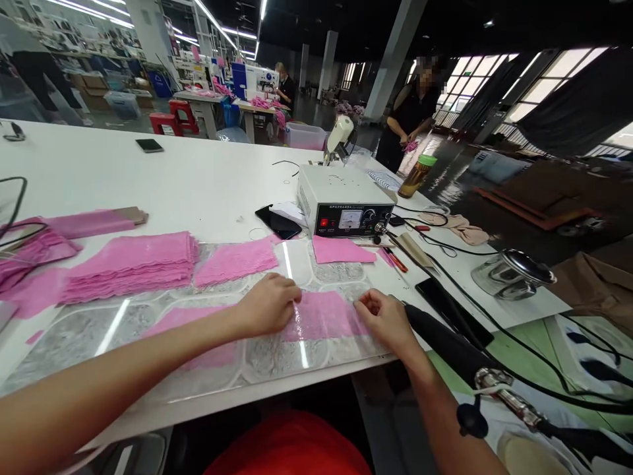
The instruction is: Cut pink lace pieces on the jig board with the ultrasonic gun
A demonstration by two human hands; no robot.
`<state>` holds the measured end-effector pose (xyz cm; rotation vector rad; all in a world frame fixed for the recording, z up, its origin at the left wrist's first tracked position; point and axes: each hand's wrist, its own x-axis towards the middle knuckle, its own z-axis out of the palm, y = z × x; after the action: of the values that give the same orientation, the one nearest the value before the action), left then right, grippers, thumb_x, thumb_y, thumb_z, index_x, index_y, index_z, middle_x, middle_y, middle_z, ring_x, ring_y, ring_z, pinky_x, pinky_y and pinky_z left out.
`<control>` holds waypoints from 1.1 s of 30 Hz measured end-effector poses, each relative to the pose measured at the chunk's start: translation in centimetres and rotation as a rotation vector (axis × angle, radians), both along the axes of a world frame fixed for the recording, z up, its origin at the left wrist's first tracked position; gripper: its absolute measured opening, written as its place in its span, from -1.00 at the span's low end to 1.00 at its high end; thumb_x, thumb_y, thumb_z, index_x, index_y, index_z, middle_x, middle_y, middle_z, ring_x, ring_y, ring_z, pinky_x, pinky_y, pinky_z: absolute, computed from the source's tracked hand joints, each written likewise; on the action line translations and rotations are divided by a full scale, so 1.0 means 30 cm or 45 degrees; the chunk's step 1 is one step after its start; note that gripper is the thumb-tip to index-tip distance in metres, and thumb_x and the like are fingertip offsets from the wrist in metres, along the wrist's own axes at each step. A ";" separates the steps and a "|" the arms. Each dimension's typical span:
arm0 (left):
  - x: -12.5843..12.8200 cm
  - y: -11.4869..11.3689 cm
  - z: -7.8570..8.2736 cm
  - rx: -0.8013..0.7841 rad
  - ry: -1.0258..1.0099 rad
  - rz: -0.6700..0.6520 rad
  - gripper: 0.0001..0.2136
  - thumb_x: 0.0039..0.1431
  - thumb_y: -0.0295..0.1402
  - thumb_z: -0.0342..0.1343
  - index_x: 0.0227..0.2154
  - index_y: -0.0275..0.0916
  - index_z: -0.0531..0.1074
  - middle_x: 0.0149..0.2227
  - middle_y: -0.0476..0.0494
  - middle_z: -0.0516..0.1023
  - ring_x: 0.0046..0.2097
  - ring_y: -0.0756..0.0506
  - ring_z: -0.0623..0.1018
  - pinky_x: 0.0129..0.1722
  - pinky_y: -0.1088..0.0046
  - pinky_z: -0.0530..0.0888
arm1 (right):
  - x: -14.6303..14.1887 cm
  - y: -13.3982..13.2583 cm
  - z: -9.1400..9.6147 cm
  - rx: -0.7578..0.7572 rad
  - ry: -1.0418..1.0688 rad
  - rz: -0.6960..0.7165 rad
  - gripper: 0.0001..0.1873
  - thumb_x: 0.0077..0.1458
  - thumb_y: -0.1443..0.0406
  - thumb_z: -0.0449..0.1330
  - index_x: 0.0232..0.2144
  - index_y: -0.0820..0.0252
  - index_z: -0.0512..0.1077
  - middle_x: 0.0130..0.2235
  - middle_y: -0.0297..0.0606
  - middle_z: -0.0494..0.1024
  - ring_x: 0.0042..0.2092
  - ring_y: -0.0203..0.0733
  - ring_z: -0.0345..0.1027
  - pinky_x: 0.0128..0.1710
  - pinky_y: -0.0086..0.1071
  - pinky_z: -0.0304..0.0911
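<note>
1. Head view, centre: the left hand [271, 300] has its fingers curled down at the left side of a pink cloth piece [324, 316]. Its thumb is hidden, so I cannot tell whether it pinches the cloth or only presses it.
2. The right hand [388, 320] has thumb and forefinger drawn nearly together at the piece's right edge; whether cloth is caught between them, I cannot tell.
3. The pink cloth piece lies flat right of centre on a glossy patterned mat [277, 356], its ends partly covered by the fingers. Glare streaks cross it and the mat.
4. The left forearm hides the middle of another pink patch [212, 356]; its outline cannot be followed.
5. At left, a thick pink stack [133, 260] sits near a lower pile [237, 260]. The pink bundle [39, 254] is cut off by the frame's left edge.
6. Above centre stands a boxy control unit [351, 218]; its small lettering is hard to read.
7. At right, a lidded glass mug [507, 280] is see-through, its contents hard to make out. Beyond it, a green-capped bottle [418, 177] holds brownish liquid.
8. Past the table's far edge, a translucent tub [305, 135] is partly hidden, its contents unclear. At upper left, a standing person [42, 76] is cut off by the frame.
</note>
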<state>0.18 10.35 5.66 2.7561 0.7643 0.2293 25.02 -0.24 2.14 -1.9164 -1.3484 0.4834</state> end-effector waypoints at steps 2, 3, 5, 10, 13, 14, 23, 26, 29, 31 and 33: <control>0.076 0.065 0.025 0.012 -0.016 0.081 -0.79 0.14 -0.54 -0.01 -0.27 -0.24 0.51 -0.21 -0.14 0.57 -0.18 -0.12 0.54 -0.07 0.29 0.45 | 0.003 0.069 0.002 0.110 0.101 0.010 -0.81 -0.06 0.14 0.18 -0.51 0.13 0.40 -0.53 -0.34 0.48 -0.48 -0.25 0.33 -0.42 -0.38 0.18; 0.121 0.101 0.030 0.017 -0.019 0.110 -0.80 0.18 -0.53 0.00 -0.26 -0.24 0.51 -0.19 -0.15 0.56 -0.16 -0.12 0.54 -0.08 0.31 0.46 | 0.008 0.103 0.002 0.153 0.134 0.008 -0.82 -0.07 0.14 0.17 -0.50 0.13 0.40 -0.51 -0.33 0.49 -0.47 -0.24 0.33 -0.42 -0.38 0.20; 0.209 0.173 0.030 0.013 -0.012 0.163 -0.86 0.27 -0.45 0.03 -0.25 -0.26 0.50 -0.15 -0.16 0.54 -0.11 -0.12 0.54 -0.05 0.28 0.46 | 0.022 0.162 -0.003 0.214 0.161 -0.003 -0.81 -0.07 0.14 0.16 -0.50 0.14 0.40 -0.50 -0.30 0.50 -0.48 -0.24 0.33 -0.42 -0.37 0.22; 0.353 0.311 -0.007 -0.118 0.062 0.245 -0.70 0.30 -0.24 0.11 0.01 -0.29 0.38 0.01 -0.20 0.46 -0.04 -0.14 0.51 -0.06 0.17 0.51 | 0.087 0.220 -0.017 0.300 0.162 -0.002 -0.74 -0.05 0.08 0.17 -0.50 0.15 0.40 -0.55 -0.30 0.48 -0.53 -0.25 0.30 -0.48 -0.36 0.23; 0.375 0.353 -0.036 -0.232 0.101 0.255 -0.69 0.30 -0.24 0.10 0.02 -0.29 0.38 0.01 -0.21 0.45 -0.05 -0.14 0.52 -0.07 0.18 0.52 | 0.136 0.229 -0.025 0.327 0.162 0.006 -0.69 -0.05 0.04 0.18 -0.50 0.17 0.41 -0.58 -0.31 0.47 -0.55 -0.26 0.28 -0.52 -0.38 0.21; 0.376 0.362 -0.044 -0.267 0.107 0.253 -0.69 0.30 -0.24 0.11 0.02 -0.29 0.38 0.01 -0.20 0.45 -0.05 -0.15 0.52 -0.08 0.18 0.52 | 0.151 0.234 -0.027 0.334 0.158 0.007 -0.68 -0.05 0.03 0.18 -0.51 0.17 0.42 -0.58 -0.31 0.47 -0.56 -0.27 0.28 -0.52 -0.38 0.21; 0.384 0.434 -0.055 -0.437 0.072 0.217 -0.68 0.29 -0.23 0.12 0.00 -0.31 0.40 0.01 -0.18 0.46 -0.05 -0.17 0.52 -0.09 0.19 0.53 | 0.157 0.308 -0.047 0.352 -0.054 0.067 -0.78 0.01 0.19 0.11 -0.43 0.17 0.50 -0.45 -0.28 0.56 -0.46 -0.24 0.35 -0.38 -0.35 0.27; 0.384 0.452 -0.047 -0.463 0.046 0.181 -0.69 0.29 -0.23 0.12 -0.01 -0.31 0.40 -0.01 -0.18 0.47 -0.06 -0.16 0.52 -0.10 0.20 0.53 | 0.120 0.334 -0.047 0.365 -0.202 0.100 -0.81 -0.01 0.25 0.14 -0.35 0.15 0.51 -0.31 -0.22 0.57 -0.32 -0.17 0.39 -0.24 -0.28 0.29; 0.384 0.462 -0.030 -0.471 0.021 0.147 -0.70 0.29 -0.23 0.12 -0.03 -0.32 0.41 -0.04 -0.16 0.48 -0.09 -0.15 0.53 -0.12 0.23 0.54 | 0.089 0.365 -0.046 0.384 -0.351 0.123 -0.79 -0.03 0.27 0.18 -0.29 0.16 0.51 -0.20 -0.15 0.54 -0.16 -0.07 0.36 -0.15 -0.22 0.26; 0.381 0.461 -0.010 -0.471 0.006 0.127 -0.73 0.29 -0.23 0.12 -0.08 -0.33 0.42 -0.09 -0.14 0.50 -0.13 -0.12 0.54 -0.15 0.26 0.54 | 0.079 0.384 -0.042 0.396 -0.434 0.131 -0.82 -0.02 0.30 0.18 -0.31 0.17 0.50 -0.21 -0.13 0.52 -0.13 -0.04 0.33 -0.13 -0.21 0.24; 0.369 0.451 0.020 -0.471 -0.012 0.111 -0.79 0.27 -0.27 0.14 -0.19 -0.35 0.46 -0.19 -0.11 0.52 -0.20 -0.08 0.54 -0.21 0.33 0.52 | 0.077 0.389 -0.037 0.404 -0.500 0.132 -0.88 0.01 0.35 0.14 -0.37 0.19 0.48 -0.25 -0.12 0.50 -0.15 -0.03 0.31 -0.14 -0.20 0.22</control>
<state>11.24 23.87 6.26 2.3757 0.8313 0.1049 27.34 11.44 1.04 -1.7360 -1.6658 -0.0681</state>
